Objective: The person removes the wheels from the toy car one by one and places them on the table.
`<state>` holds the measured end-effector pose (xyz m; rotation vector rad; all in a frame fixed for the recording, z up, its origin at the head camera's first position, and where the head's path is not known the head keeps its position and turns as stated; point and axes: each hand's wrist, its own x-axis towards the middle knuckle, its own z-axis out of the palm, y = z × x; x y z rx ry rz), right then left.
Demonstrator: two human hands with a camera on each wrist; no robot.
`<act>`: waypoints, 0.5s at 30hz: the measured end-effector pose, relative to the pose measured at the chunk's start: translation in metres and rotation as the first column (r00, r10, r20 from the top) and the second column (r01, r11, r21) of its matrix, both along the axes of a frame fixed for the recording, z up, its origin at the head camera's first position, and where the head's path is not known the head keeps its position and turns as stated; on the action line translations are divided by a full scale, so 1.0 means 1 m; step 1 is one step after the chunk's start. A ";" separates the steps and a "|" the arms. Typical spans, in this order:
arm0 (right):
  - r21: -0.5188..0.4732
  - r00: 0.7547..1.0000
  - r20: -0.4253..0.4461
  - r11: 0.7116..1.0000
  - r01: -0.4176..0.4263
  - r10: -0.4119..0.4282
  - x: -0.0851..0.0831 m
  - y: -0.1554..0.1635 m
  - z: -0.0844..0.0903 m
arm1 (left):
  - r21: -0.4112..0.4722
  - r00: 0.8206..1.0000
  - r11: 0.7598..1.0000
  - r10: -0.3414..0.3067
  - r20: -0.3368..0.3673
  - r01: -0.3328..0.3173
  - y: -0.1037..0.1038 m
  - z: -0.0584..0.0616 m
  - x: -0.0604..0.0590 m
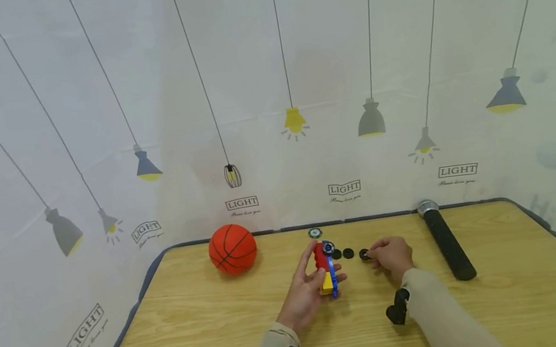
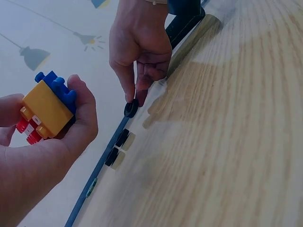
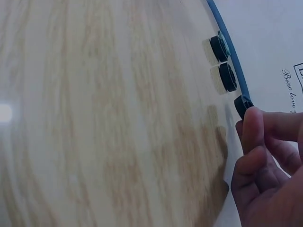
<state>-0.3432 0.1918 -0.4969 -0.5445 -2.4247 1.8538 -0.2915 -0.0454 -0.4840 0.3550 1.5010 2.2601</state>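
- Within the left hand [image 1: 301, 298], the red, yellow and blue block toy [image 1: 327, 282] is held between thumb and fingers, apparently so its far end, with a round black part [image 1: 328, 247], is uncovered.
- Right of that grip, the right hand [image 1: 395, 253] pinches a black wheel [image 1: 363, 254] by its edge, probably to leave its face free.
- Between the grips, two similar wheels [image 1: 348, 253] lie within easy reach.
- Beyond the left grip lies a small disc [image 1: 315, 232]; outside both hands, a ball [image 1: 232, 249] leftward and a microphone [image 1: 448, 242] rightward, seemingly set aside.
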 end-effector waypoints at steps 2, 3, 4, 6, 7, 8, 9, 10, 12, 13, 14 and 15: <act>0.015 1.000 0.004 1.000 0.024 -0.024 0.000 -0.002 0.001 | -0.003 1.000 1.000 -0.002 0.005 0.002 0.000 -0.001 0.000; 0.023 0.999 0.001 0.999 0.036 -0.036 0.000 -0.002 0.001 | -0.002 1.000 1.000 -0.002 0.007 0.002 0.000 -0.001 0.000; 0.034 0.999 -0.004 0.998 0.044 -0.044 -0.001 -0.003 0.001 | -0.002 1.000 1.000 -0.003 0.009 0.003 0.001 -0.001 0.000; 0.067 0.997 -0.005 0.995 0.072 -0.072 -0.001 -0.004 0.001 | 0.003 1.000 1.000 -0.009 0.007 0.009 0.001 -0.003 0.000; 0.087 0.996 -0.005 0.993 0.085 -0.085 -0.002 -0.004 0.000 | 0.007 1.000 1.000 -0.013 0.006 0.013 0.001 -0.004 0.000; 0.103 0.995 -0.003 0.990 0.096 -0.096 -0.002 -0.003 0.000 | 0.010 1.000 1.000 -0.018 0.005 0.018 0.002 -0.004 0.000; 0.114 0.994 0.000 0.988 0.104 -0.105 -0.003 -0.003 -0.001 | 0.010 1.000 1.000 -0.020 0.007 0.020 0.002 -0.005 0.000; 0.123 0.994 0.005 0.986 0.110 -0.111 -0.003 -0.003 -0.001 | 0.008 1.000 1.000 -0.022 0.008 0.022 0.002 -0.006 0.000; 0.130 0.993 0.010 0.985 0.115 -0.118 -0.004 -0.003 -0.001 | 0.004 1.000 1.000 -0.023 0.009 0.023 0.002 -0.006 0.000; 0.126 0.993 0.009 0.986 0.114 -0.116 -0.004 -0.003 -0.001 | 0.002 1.000 1.000 -0.021 0.011 0.021 0.002 -0.006 0.000; 0.120 0.994 0.006 0.987 0.111 -0.112 -0.004 -0.004 -0.001 | -0.001 1.000 1.000 -0.019 0.011 0.019 0.002 -0.006 0.000; 0.122 0.994 0.001 0.987 0.107 -0.108 -0.005 -0.004 -0.001 | -0.004 1.000 1.000 -0.016 0.011 0.016 0.002 -0.006 0.000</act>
